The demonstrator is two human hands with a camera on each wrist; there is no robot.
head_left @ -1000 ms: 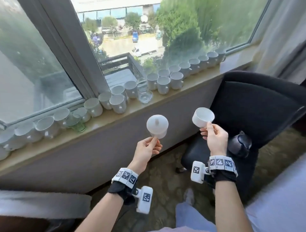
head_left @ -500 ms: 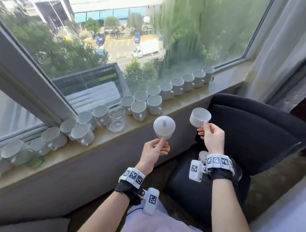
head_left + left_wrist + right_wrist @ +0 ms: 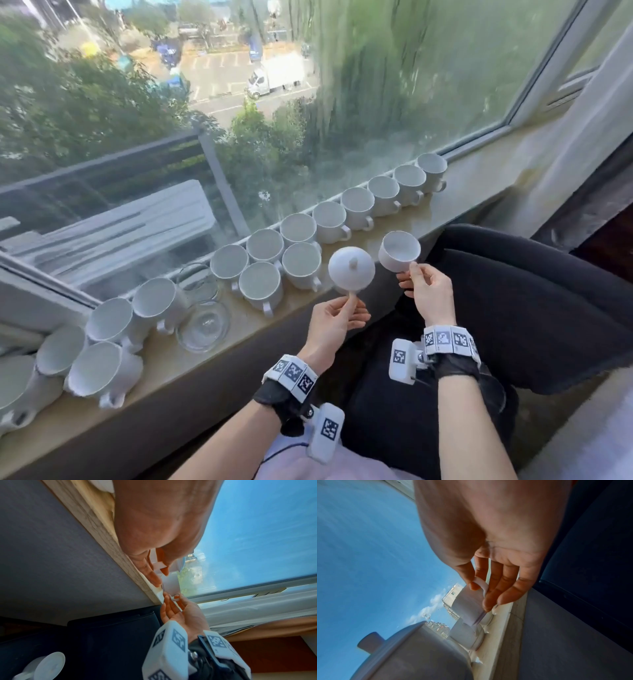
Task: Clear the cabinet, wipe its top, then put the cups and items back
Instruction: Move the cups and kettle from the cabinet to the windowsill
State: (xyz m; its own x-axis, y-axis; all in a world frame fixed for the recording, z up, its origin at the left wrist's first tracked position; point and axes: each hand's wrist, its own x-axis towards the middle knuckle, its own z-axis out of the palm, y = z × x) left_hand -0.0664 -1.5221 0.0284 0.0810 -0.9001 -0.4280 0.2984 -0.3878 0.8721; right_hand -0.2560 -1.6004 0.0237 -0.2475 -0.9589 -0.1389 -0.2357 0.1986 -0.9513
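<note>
- Pinching a lidded white cup (image 3: pixel 351 270) by its handle, the left hand (image 3: pixel 334 325) holds it above the windowsill (image 3: pixel 479 185).
- Right hand (image 3: pixel 428 294) grips an open white cup (image 3: pixel 399 251) beside it, near the cup row (image 3: pixel 358 209).

No words, brand names or numbers can be read anywhere in these views. The only printed marks are black-and-white square code patterns on the white wrist bands (image 3: pixel 290 372) and on the small white camera blocks (image 3: pixel 326 432) strapped below them, and they carry no letters or digits. The white truck (image 3: pixel 276 79) in the street beyond the window is too small and blurred to show any lettering.
</note>
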